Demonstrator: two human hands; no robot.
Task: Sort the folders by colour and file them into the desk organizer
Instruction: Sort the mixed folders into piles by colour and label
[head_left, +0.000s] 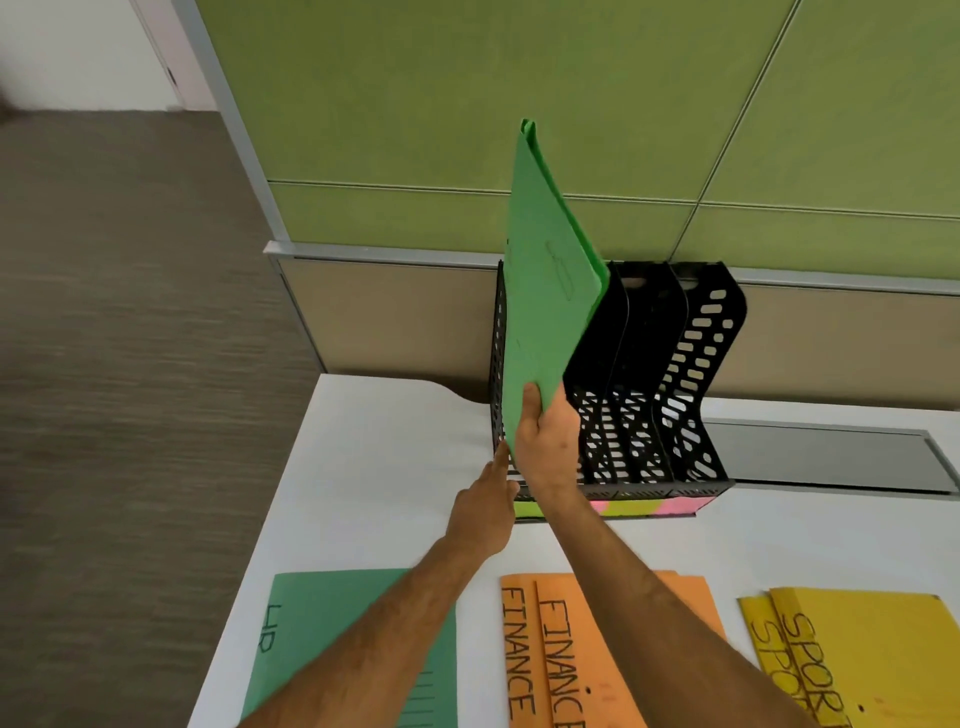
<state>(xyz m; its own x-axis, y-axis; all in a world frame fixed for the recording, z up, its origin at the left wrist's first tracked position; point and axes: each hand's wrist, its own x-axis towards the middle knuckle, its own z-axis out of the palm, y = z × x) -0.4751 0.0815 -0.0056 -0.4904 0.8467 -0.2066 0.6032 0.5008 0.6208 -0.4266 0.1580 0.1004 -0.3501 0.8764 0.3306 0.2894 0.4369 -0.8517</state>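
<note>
A green folder (545, 291) stands upright in the leftmost slot of the black desk organizer (691, 364). My right hand (545, 441) grips its lower front edge, thumb on the near face. My left hand (483, 509) reaches to the organizer's front left corner, with a straight finger touching it by the folder's bottom edge. Flat on the white desk lie a darker green folder (322, 639) marked HR, two orange folders (566, 654) marked FINANCE and two yellow folders (862, 660) marked SPORT.
The white desk (379, 467) ends at its left edge above grey carpet (130, 364). A green partition wall (467, 104) stands behind the organizer. A grey metal cable flap (831, 457) lies to the organizer's right. Pink and yellow-green labels (649, 506) run along the organizer's front base.
</note>
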